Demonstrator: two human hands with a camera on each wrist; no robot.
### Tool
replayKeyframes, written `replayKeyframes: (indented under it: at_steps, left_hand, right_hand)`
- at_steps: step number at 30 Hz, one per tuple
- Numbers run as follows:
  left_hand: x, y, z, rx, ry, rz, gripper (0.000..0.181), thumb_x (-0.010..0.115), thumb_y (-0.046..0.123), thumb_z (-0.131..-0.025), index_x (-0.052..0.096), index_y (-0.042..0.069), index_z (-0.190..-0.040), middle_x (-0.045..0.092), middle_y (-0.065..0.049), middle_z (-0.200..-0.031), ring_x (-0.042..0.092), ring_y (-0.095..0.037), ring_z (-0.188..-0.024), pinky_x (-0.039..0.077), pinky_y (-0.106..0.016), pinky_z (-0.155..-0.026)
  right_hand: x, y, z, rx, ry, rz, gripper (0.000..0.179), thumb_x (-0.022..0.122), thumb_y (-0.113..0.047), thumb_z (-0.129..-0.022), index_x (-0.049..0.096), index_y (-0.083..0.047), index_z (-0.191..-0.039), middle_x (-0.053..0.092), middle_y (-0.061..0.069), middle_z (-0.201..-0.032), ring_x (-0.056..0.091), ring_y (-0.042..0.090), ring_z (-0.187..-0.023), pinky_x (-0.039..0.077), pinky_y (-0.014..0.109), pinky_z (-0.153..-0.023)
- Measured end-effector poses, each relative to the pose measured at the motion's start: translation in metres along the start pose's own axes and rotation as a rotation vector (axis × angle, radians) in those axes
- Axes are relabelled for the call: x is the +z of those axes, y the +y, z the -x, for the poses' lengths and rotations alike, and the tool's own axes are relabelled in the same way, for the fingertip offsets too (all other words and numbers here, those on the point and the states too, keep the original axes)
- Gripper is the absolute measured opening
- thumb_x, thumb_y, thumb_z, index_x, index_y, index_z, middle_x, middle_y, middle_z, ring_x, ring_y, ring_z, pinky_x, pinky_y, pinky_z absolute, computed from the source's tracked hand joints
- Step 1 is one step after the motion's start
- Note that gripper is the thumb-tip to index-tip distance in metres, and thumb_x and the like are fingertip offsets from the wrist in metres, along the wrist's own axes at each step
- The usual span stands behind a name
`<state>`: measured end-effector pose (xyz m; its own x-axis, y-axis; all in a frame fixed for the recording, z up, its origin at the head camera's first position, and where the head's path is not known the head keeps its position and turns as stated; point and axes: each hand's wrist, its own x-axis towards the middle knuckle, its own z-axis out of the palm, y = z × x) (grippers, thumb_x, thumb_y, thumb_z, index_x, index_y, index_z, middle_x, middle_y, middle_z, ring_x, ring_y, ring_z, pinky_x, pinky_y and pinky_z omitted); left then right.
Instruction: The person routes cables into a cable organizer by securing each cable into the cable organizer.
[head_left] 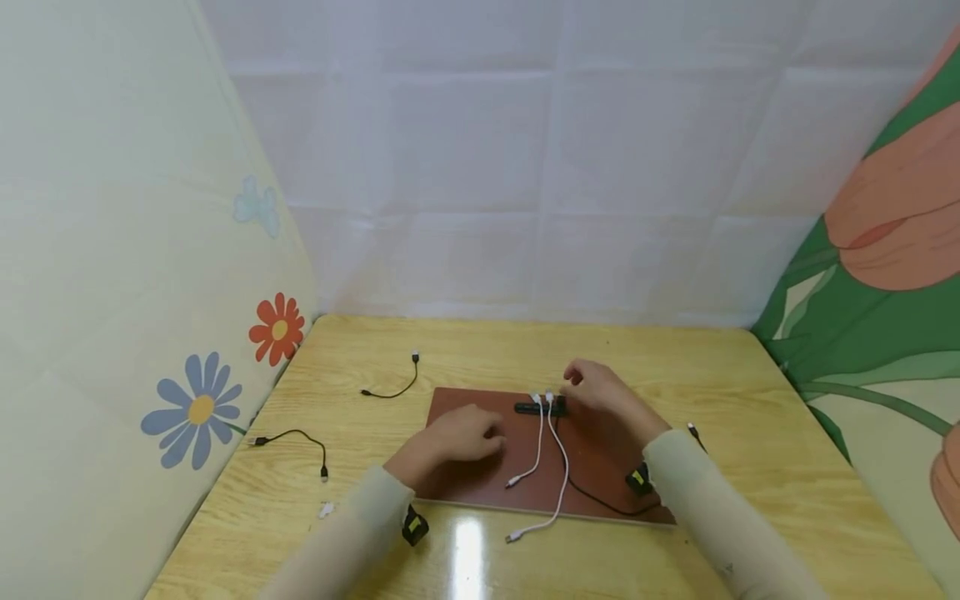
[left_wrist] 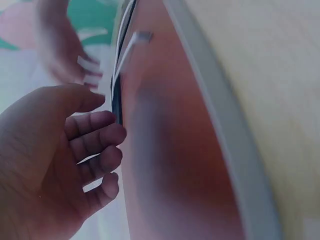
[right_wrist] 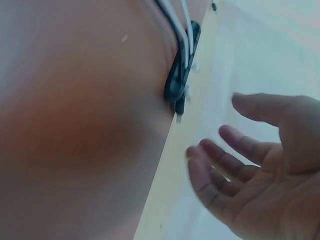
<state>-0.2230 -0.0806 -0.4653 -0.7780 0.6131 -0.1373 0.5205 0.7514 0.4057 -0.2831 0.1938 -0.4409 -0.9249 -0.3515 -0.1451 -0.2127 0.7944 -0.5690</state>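
A slim black USB hub [head_left: 527, 409] lies near the far edge of a reddish-brown board [head_left: 480, 487]. Two white USB cables, a shorter one [head_left: 541, 442] and a longer one [head_left: 566, 475], run from its far side toward the near edge. My right hand [head_left: 597, 388] hovers just right of the hub, fingers loosely bent and holding nothing; in the right wrist view a gap separates it from the hub [right_wrist: 176, 82]. Over the board's left part is my left hand [head_left: 463, 433]. Its fingers are relaxed and curve inward around nothing in the left wrist view.
Two short black cables lie on the table's left side, one farther back [head_left: 405, 388] and one nearer [head_left: 303, 432]. A small white piece [head_left: 326, 509] sits close by. Another black cable [head_left: 696, 435] is partly hidden by the right sleeve. The hub's black cord [head_left: 600, 502] crosses the board.
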Motion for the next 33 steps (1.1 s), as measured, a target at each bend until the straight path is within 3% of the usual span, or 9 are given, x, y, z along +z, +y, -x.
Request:
replayKeyframes:
  at_steps: [7, 14, 19, 26, 33]
  left_hand:
    - [-0.018, -0.042, 0.007, -0.105, 0.134, -0.025, 0.012, 0.061, 0.026, -0.100, 0.061, 0.016, -0.093, 0.058, 0.004, -0.077, 0.051, -0.012, -0.066, 0.045, -0.033, -0.062]
    - [-0.027, -0.064, 0.014, -0.236, 0.223, 0.006, 0.018, 0.062, 0.022, -0.099, 0.066, 0.008, -0.110, 0.067, -0.003, -0.097, 0.060, -0.016, -0.080, 0.052, -0.037, -0.071]
    - [-0.028, -0.077, 0.017, -0.352, 0.280, 0.008, 0.021, 0.060, 0.020, -0.101, 0.063, 0.003, -0.113, 0.066, -0.011, -0.104, 0.063, -0.026, -0.092, 0.054, -0.043, -0.076]
    - [-0.030, -0.093, 0.024, -0.507, 0.289, -0.064, 0.027, 0.050, 0.014, -0.103, 0.060, -0.003, -0.122, 0.062, -0.019, -0.116, 0.056, -0.039, -0.111, 0.052, -0.051, -0.088]
    - [-0.028, -0.105, 0.026, -0.558, 0.253, -0.133, 0.028, 0.050, 0.016, -0.104, 0.061, -0.005, -0.117, 0.062, -0.020, -0.112, 0.056, -0.038, -0.109, 0.051, -0.055, -0.089]
  right_hand:
    - [0.001, 0.010, 0.023, 0.008, -0.065, 0.113, 0.055, 0.063, -0.018, -0.100, 0.044, 0.008, -0.145, 0.044, 0.034, -0.145, 0.044, 0.050, -0.132, 0.041, 0.061, -0.104]
    - [0.002, 0.017, 0.041, 0.011, -0.053, 0.129, 0.061, 0.066, -0.022, -0.099, 0.041, 0.008, -0.146, 0.040, 0.036, -0.146, 0.041, 0.053, -0.133, 0.038, 0.063, -0.106]
    - [0.007, 0.021, 0.049, 0.002, -0.044, 0.146, 0.063, 0.068, -0.021, -0.097, 0.042, 0.009, -0.145, 0.040, 0.036, -0.146, 0.040, 0.054, -0.134, 0.036, 0.064, -0.108]
    - [0.014, 0.022, 0.058, -0.027, -0.083, 0.208, 0.073, 0.072, -0.025, -0.095, 0.038, 0.010, -0.149, 0.033, 0.041, -0.150, 0.034, 0.058, -0.137, 0.032, 0.065, -0.110]
    - [0.021, 0.024, 0.067, -0.035, -0.171, 0.282, 0.079, 0.067, -0.039, -0.097, 0.033, 0.003, -0.155, 0.022, 0.038, -0.158, 0.016, 0.061, -0.144, 0.024, 0.072, -0.111]
